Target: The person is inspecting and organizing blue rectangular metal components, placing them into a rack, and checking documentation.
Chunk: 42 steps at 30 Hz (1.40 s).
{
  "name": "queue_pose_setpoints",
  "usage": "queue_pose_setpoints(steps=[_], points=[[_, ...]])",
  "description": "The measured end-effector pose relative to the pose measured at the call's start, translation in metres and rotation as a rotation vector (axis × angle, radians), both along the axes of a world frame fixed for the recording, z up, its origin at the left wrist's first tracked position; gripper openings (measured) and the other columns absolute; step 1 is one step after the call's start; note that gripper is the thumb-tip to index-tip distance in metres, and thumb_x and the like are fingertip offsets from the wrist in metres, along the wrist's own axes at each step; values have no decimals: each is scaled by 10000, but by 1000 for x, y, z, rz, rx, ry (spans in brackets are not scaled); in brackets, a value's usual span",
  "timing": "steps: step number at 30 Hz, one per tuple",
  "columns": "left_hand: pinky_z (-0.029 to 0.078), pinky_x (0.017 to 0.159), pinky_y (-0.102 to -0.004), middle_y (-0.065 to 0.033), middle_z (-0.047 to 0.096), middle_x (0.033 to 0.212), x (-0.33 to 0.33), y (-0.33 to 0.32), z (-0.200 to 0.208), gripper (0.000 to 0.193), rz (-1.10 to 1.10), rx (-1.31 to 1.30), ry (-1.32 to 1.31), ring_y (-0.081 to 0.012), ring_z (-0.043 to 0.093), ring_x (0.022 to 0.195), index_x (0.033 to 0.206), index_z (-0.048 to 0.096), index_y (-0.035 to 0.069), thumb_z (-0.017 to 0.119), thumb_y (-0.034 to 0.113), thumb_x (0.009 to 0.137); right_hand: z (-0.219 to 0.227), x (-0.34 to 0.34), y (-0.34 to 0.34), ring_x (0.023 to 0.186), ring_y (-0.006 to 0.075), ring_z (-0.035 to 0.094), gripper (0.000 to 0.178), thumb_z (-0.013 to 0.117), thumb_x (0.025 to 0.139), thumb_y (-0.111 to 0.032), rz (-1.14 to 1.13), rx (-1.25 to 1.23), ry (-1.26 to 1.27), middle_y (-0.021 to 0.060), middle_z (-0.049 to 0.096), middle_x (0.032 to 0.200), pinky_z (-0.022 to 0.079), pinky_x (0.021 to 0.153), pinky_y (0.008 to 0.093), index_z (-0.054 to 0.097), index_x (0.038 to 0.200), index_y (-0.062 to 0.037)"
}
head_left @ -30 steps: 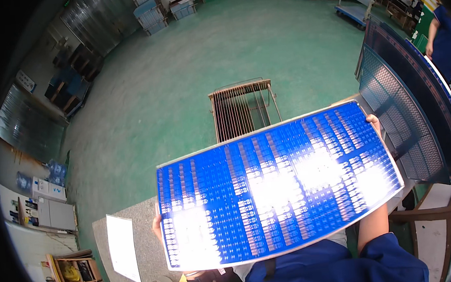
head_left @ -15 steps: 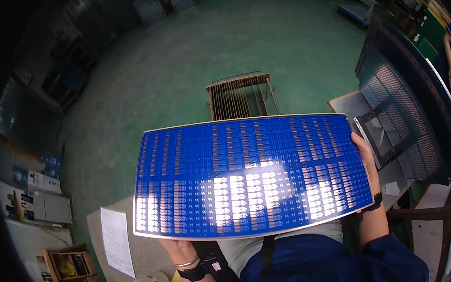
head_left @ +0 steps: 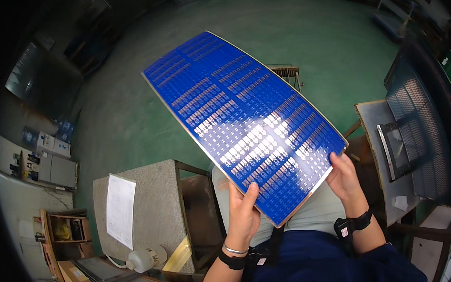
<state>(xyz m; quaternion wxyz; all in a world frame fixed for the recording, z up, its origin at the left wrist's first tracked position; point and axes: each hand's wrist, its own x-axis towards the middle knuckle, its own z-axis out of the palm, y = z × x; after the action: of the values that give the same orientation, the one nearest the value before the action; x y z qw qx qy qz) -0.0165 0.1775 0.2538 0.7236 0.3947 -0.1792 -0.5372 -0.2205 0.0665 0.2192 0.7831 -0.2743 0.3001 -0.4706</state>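
A large blue circuit board panel [head_left: 234,114], with rows of coppery and shiny pads, slants from the upper left down toward my lap. My left hand [head_left: 244,211] grips its lower left edge, the thumb lying on the top face and the fingers hidden beneath. At the lower right corner my right hand [head_left: 343,174] pinches the edge, thumb on top. A bright light reflection lies across the near half of the panel. The far end is held up in the air with no support visible.
On the left, a grey table [head_left: 156,199] bears a printed sheet [head_left: 121,210] and a white squeeze bottle [head_left: 139,260]. A metal rack [head_left: 286,72] stands beyond the panel. To the right are a dark perforated screen [head_left: 420,125] and a board with a metal frame [head_left: 388,152].
The panel has turned from lying crosswise to slanting lengthwise, its far end now at the upper left. Both hands have shifted to its near end, and the left thumb has come into view.
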Motion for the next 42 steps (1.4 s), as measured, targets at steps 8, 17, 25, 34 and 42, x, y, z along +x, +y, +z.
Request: queue_pose_setpoints(steps=[8, 17, 25, 34, 42], points=[[448, 918, -313, -120, 503, 1215, 25, 15, -15, 575, -75, 19, 22, -184, 531, 1078, 1357, 264, 15, 560, 94, 870, -8, -47, -15, 725, 64, 571, 237, 469, 946, -200, 83, -126, 288, 28, 625, 832, 455, 657, 206, 586, 932, 6], [476, 885, -315, -167, 507, 1199, 46, 23, -15, 553, -107, 19, -2, -199, 554, 1058, 1343, 260, -33, 523, 64, 867, 7, -51, -6, 696, 47, 540, 184, 523, 926, -178, 306, -249, 360, -4, 605, 779, 433, 651, 193, 587, 871, -14], [493, 857, -306, -162, 529, 1160, 46, 25, -14, 547, -99, 36, 15, -200, 579, 1010, 1312, 298, -40, 557, 78, 845, 2, -51, -10, 694, 51, 549, 212, 530, 923, -197, 350, -242, 399, 1, 612, 759, 445, 659, 205, 600, 852, -10], [511, 836, -304, -172, 540, 1138, 45, 24, -12, 540, -66, 48, 42, -207, 596, 980, 1309, 296, -48, 554, 65, 848, -3, -44, -14, 650, 38, 515, 246, 543, 918, -251, 376, -203, 363, -17, 594, 724, 414, 609, 196, 599, 807, -39], [523, 824, -304, -179, 541, 1134, 48, 26, -16, 543, -74, 52, 48, -207, 599, 979, 1306, 295, -55, 556, 56, 843, -7, -42, -14, 643, 30, 505, 236, 547, 916, -254, 372, -223, 379, -27, 592, 734, 407, 601, 192, 601, 819, -46]])
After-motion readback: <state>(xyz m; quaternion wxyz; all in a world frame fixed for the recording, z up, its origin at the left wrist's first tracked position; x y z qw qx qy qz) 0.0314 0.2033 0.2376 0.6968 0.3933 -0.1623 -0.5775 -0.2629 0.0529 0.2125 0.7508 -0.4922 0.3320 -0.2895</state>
